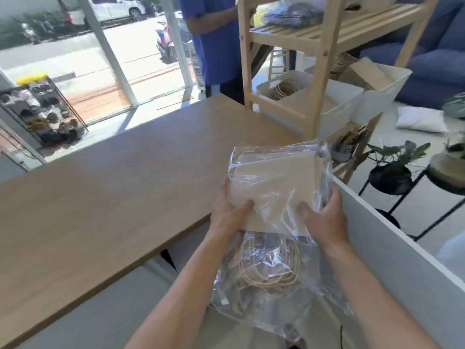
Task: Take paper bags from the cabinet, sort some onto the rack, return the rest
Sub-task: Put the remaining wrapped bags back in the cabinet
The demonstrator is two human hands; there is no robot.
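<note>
Snugly, paper bags [273, 187] between both hands [230, 210] [324, 219]

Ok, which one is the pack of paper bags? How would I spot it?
Start at the long wooden table. Over its near right corner, the left hand and right hand hold a clear plastic pack of flat tan paper bags. The plastic bag just below it holds a coil of pale cord instead of flat sheets.
</note>
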